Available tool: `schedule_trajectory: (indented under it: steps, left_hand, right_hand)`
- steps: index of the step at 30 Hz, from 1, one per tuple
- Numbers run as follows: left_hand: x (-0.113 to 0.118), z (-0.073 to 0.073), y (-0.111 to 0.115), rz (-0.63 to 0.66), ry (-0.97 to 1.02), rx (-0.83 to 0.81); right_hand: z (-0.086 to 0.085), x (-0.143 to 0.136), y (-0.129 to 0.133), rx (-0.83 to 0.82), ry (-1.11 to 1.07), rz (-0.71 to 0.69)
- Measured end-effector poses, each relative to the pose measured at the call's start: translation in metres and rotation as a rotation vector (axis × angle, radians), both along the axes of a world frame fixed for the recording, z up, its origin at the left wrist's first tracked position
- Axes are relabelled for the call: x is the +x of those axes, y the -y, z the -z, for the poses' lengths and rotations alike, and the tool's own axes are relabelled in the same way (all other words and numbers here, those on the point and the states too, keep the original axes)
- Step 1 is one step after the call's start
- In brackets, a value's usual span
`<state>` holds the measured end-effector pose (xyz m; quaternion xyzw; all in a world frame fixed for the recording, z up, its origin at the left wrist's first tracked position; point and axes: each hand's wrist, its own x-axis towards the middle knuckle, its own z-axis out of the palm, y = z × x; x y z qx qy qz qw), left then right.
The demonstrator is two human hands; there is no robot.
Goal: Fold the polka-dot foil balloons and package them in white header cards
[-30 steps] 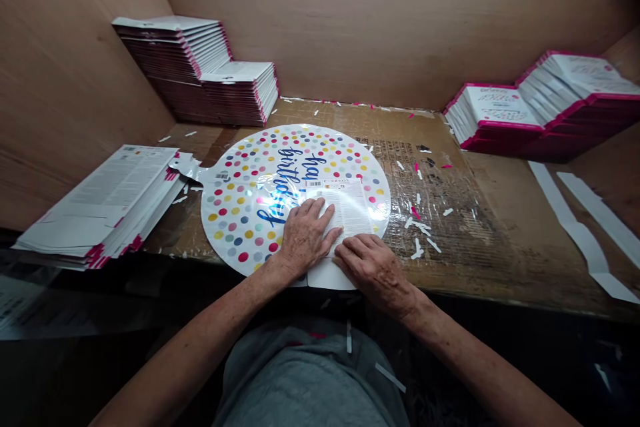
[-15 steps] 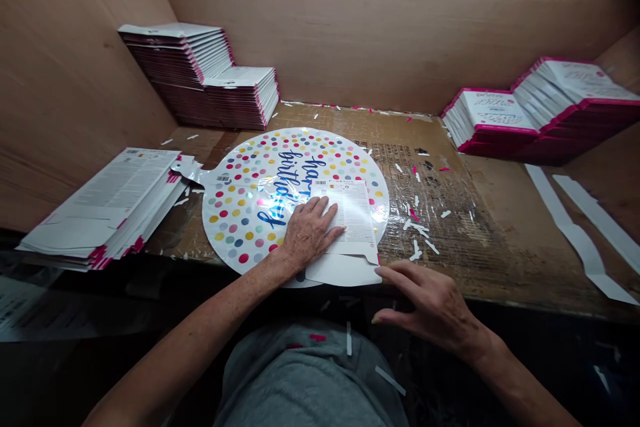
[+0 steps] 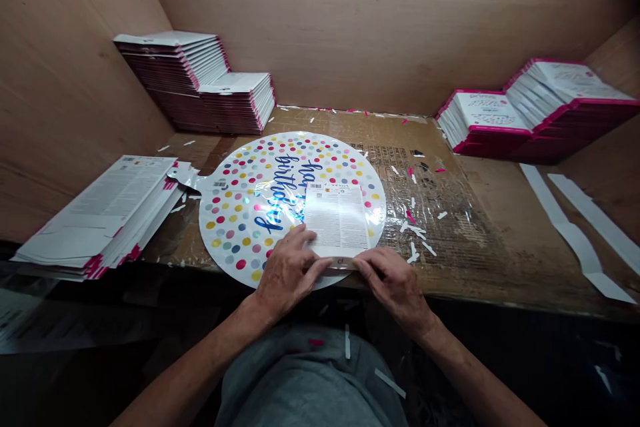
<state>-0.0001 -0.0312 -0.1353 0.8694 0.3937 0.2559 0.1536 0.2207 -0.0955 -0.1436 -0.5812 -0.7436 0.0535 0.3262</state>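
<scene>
A round white balloon with coloured dots and blue "happy birthday" lettering (image 3: 240, 213) lies flat at the table's front edge. On its right part rests a white printed card sleeve (image 3: 337, 217), its near edge folded up. My left hand (image 3: 290, 267) grips the sleeve's near left corner between thumb and fingers. At the near right corner, my right hand (image 3: 393, 277) pinches the folded edge, its other fingers curled. The two thumbs are a short way apart along the fold.
Printed sleeves (image 3: 100, 213) lie piled at the left. Packed stacks stand at the back left (image 3: 200, 83) and back right (image 3: 540, 110). White paper strips (image 3: 565, 227) lie at the right, and small scraps (image 3: 415, 230) are scattered on the cardboard-covered table (image 3: 480, 233).
The sleeve's near flap has been folded up. My left hand has slid down to the near left corner, and my right hand has moved left and closed on the right end.
</scene>
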Motion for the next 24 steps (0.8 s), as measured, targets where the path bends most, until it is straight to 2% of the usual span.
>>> schedule_trajectory:
  steps: [2, 3, 5, 7, 9, 12, 15, 20, 24]
  left_hand:
    - [0.014, -0.001, -0.002, -0.239, -0.034, -0.039]
    - [0.019, 0.000, -0.002, -0.322, -0.053, -0.039]
    - [0.023, 0.003, -0.002, -0.392, -0.063, -0.013]
    - [0.021, 0.006, 0.000, -0.359, -0.019, -0.002]
    - [0.017, 0.008, 0.000, -0.284, 0.048, -0.019]
    - [0.014, 0.007, 0.000, -0.220, 0.068, -0.045]
    - [0.017, 0.006, -0.001, -0.255, 0.012, -0.032]
    - [0.022, 0.007, -0.002, -0.293, -0.037, -0.010]
    - [0.021, 0.006, -0.001, -0.289, -0.094, 0.013]
  right_hand:
    - [0.001, -0.002, -0.006, -0.015, -0.003, 0.134]
    - [0.002, -0.001, -0.008, 0.004, 0.036, 0.129]
    - [0.005, 0.003, -0.006, 0.051, 0.151, -0.011]
    - [0.008, 0.010, -0.002, 0.063, 0.233, -0.166]
    - [0.008, 0.015, 0.002, 0.074, 0.251, -0.199]
    - [0.006, 0.013, 0.001, 0.093, 0.256, -0.155]
    - [0.004, 0.006, -0.009, 0.084, 0.239, -0.083]
    - [-0.002, -0.002, -0.028, -0.054, 0.139, 0.104]
    - [-0.003, -0.005, -0.035, -0.074, 0.134, 0.136]
